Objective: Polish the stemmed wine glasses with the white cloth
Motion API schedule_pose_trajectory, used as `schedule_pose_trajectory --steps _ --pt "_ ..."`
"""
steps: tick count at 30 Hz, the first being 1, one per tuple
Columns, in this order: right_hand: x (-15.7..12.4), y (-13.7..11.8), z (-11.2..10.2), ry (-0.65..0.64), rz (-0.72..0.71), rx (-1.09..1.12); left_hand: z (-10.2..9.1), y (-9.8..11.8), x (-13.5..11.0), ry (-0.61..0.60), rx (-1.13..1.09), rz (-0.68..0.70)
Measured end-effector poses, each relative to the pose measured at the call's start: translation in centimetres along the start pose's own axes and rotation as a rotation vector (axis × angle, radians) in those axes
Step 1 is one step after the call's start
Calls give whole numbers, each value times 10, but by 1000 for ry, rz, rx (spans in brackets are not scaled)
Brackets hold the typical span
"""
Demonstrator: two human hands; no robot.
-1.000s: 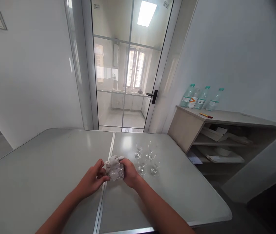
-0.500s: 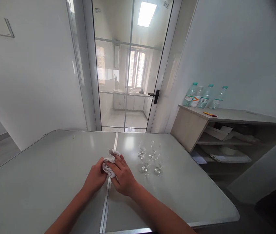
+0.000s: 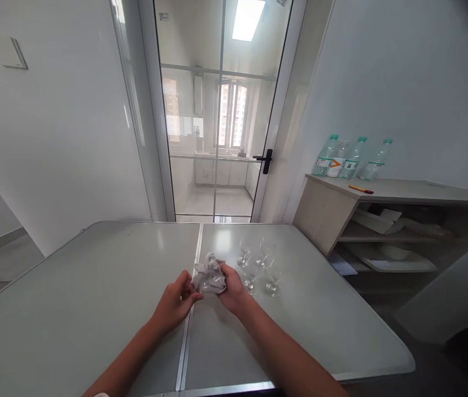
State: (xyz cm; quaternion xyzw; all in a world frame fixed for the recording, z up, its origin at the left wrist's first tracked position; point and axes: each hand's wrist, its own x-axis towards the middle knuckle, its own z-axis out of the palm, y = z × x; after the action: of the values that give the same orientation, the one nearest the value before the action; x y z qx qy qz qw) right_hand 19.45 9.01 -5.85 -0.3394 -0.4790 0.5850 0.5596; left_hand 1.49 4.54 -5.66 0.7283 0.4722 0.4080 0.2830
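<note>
Over the middle seam of a grey table [image 3: 93,286], both my hands work on one small clear glass wrapped in a white cloth [image 3: 211,274]. My right hand [image 3: 232,286] is closed around the cloth and the glass bowl inside it. My left hand [image 3: 175,302] pinches the glass at its near end, fingers curled. Just right of my right hand stand several small stemmed glasses [image 3: 259,264] in a cluster on the table.
A glass door [image 3: 217,110] with a black handle stands behind the table. To the right is a wooden shelf unit [image 3: 383,220] with three water bottles [image 3: 352,157] and a pen on top, papers on its shelves.
The cloth and glass have turned in my hands. My right hand, laid over the cloth half a second ago, now grips it from the right, and the whole bundle has shifted slightly right.
</note>
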Motion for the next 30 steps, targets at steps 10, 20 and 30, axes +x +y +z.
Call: schedule_pose_trajectory --steps 10,20,30 --pt "-26 -25 5 -58 -387 -394 -2 -1 3 180 -34 -75" --pt "-18 -35 -12 -414 -189 -480 -6 -15 -1 64 394 115" --pt "-20 -23 -12 -73 -697 -929 -1 -1 7 -211 -389 -178"
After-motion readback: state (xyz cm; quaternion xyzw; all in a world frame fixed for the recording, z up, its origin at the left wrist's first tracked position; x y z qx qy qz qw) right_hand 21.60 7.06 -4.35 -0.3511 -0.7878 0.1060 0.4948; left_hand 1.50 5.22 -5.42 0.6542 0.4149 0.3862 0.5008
